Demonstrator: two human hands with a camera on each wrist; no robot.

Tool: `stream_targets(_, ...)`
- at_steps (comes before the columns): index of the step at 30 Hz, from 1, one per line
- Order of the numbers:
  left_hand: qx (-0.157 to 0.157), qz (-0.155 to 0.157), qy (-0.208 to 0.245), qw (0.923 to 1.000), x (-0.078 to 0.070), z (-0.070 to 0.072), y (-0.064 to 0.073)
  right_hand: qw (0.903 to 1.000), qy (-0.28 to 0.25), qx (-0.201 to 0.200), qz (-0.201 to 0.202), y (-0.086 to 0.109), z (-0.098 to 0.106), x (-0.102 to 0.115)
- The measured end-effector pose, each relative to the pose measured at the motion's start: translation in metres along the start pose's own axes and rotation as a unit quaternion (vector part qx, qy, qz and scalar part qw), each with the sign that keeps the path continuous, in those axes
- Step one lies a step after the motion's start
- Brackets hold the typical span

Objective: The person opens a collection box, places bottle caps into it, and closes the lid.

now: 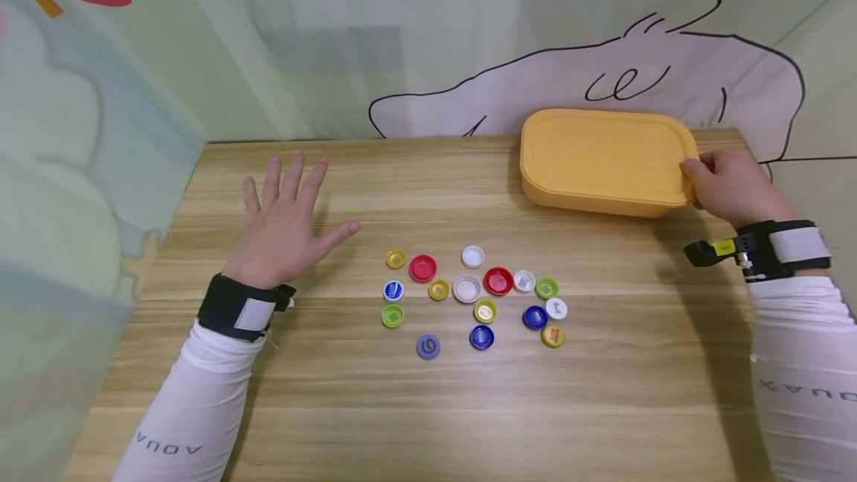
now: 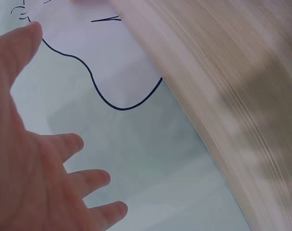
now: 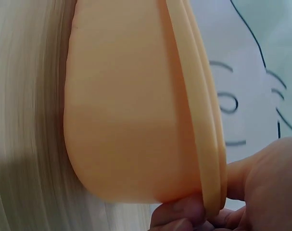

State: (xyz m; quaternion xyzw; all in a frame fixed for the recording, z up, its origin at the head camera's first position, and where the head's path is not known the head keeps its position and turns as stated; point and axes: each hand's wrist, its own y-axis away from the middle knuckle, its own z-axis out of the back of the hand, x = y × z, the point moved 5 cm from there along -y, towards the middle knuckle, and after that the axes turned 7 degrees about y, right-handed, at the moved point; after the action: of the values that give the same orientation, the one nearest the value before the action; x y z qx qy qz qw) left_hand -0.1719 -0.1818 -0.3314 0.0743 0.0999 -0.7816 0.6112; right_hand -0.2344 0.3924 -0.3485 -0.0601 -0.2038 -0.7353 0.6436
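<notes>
My right hand pinches the right end of a lidded orange-yellow box at the back right of the table. In the right wrist view, the thumb lies over the lid's rim and the curled fingers are under it. My left hand is spread flat-fingered over the left side of the table, holding nothing. Between the hands lie scattered bottle caps, among them a red cap, a blue cap, a green cap, a white cap and a yellow cap.
The wood-grain table ends at a back edge against a curtain with a line drawing on it. The box stands near that edge. More curtain hangs along the left side.
</notes>
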Motion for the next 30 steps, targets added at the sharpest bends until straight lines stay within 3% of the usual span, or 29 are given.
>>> stream_targets(5, -0.01, -0.006, 0.014, 0.9998, -0.002, 0.0, -0.002, 0.9998, -0.01, 0.001, 0.017, -0.001, -0.012, 0.021)
stream_targets(7, -0.024, -0.012, 0.045, 0.9986, -0.004, 0.0, -0.005, 0.9994, -0.025, 0.01, 0.021, -0.001, -0.019, 0.032)
stream_targets(9, -0.041, -0.014, 0.104, 0.9936, -0.007, -0.002, -0.011, 0.9984, -0.048, 0.013, 0.028, -0.001, -0.025, 0.044)
stream_targets(12, -0.052, 0.003, 0.222, 0.9735, -0.015, -0.007, -0.025, 0.997, -0.064, 0.011, 0.041, -0.001, -0.03, 0.058)
stream_targets(14, -0.046, 0.017, 0.302, 0.9521, -0.024, -0.011, -0.036, 0.9963, -0.07, 0.009, 0.05, -0.001, -0.033, 0.065)
stream_targets(19, 0.016, 0.038, 0.442, 0.8961, -0.048, -0.029, -0.062, 0.9961, -0.069, 0.007, 0.054, -0.001, -0.043, 0.08)
stream_targets(21, 0.039, 0.05, 0.47, 0.8805, -0.055, -0.037, -0.067, 0.9956, -0.074, 0.011, 0.056, -0.001, -0.048, 0.089)
stream_targets(23, 0.052, 0.063, 0.485, 0.8706, -0.057, -0.043, -0.07, 0.9947, -0.081, 0.019, 0.061, -0.002, -0.054, 0.098)
stream_targets(30, 0.07, 0.09, 0.506, 0.855, -0.054, -0.054, -0.071, 0.9906, -0.105, 0.035, 0.081, -0.006, -0.069, 0.133)
